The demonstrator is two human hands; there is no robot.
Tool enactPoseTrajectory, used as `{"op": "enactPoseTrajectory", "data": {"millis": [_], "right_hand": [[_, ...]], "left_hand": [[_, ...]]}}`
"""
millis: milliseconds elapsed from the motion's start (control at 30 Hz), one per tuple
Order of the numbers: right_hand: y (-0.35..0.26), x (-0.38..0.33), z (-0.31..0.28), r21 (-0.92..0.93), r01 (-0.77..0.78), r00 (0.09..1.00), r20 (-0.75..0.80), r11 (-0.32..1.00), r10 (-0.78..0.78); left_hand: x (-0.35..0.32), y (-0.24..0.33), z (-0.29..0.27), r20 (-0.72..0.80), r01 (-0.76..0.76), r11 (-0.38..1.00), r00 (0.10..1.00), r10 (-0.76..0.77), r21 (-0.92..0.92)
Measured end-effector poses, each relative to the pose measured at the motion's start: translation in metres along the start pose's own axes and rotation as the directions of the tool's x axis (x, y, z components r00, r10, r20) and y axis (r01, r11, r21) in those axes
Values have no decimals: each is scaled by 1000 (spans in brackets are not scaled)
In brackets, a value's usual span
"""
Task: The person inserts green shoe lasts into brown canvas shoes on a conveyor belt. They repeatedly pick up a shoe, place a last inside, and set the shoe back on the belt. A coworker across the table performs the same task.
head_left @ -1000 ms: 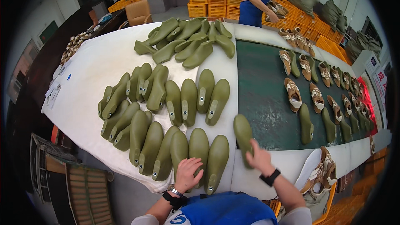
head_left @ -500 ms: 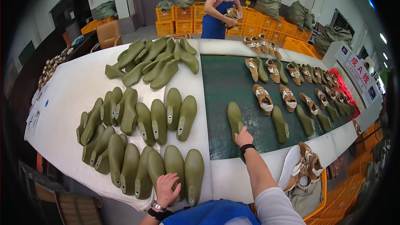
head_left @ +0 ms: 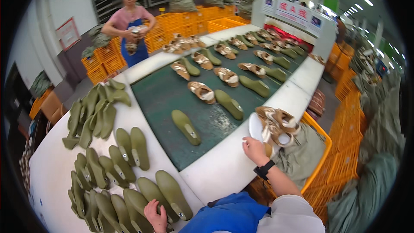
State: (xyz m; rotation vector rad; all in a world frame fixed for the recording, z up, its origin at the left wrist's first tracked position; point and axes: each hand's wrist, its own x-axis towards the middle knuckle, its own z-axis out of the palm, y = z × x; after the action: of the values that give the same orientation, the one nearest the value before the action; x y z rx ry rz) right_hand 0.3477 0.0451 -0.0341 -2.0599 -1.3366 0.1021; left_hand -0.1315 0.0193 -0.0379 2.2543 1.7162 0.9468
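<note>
My left hand (head_left: 156,215), fingers spread, lies on the green shoe lasts standing in rows at the near left, touching one last (head_left: 152,190). Beside it, a longer last (head_left: 174,194) ends the front row. My right hand (head_left: 255,150) is at the white table edge, next to a white insole (head_left: 255,125) and a pile of brown-and-white sneakers (head_left: 278,123); its fingers look loosely apart with nothing in them, though slightly blurred. On the green belt (head_left: 172,103) a single last (head_left: 185,127) lies nearest me, and another last (head_left: 229,104) sits beside a sneaker (head_left: 201,92).
Pairs of lasts and sneakers run along the belt toward a white sign board (head_left: 297,15). More lasts (head_left: 97,110) are heaped at the far left. An orange crate (head_left: 317,174) with grey-green cloth stands at my right. Across the table a person (head_left: 129,30) in a blue apron holds sneakers.
My right hand has left the last on the belt and moved right to the sneaker pile. The view has turned right. My left hand stays on the lasts.
</note>
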Motion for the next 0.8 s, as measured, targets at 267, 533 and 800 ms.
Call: {"op": "enactPoseTrajectory", "data": {"millis": [267, 533, 800], "right_hand": [[83, -60, -27, 94, -433, 871, -214, 897, 442], [22, -33, -47, 924, -379, 909, 360, 56, 209], [-106, -23, -100, 380, 712, 572, 175, 591, -801]], "left_hand": [[-3, -6, 2, 40, 27, 1000, 999, -26, -10], [13, 32, -8, 98, 153, 985, 985, -144, -84], [84, 173, 13, 513, 530, 323, 847, -142, -784]]}}
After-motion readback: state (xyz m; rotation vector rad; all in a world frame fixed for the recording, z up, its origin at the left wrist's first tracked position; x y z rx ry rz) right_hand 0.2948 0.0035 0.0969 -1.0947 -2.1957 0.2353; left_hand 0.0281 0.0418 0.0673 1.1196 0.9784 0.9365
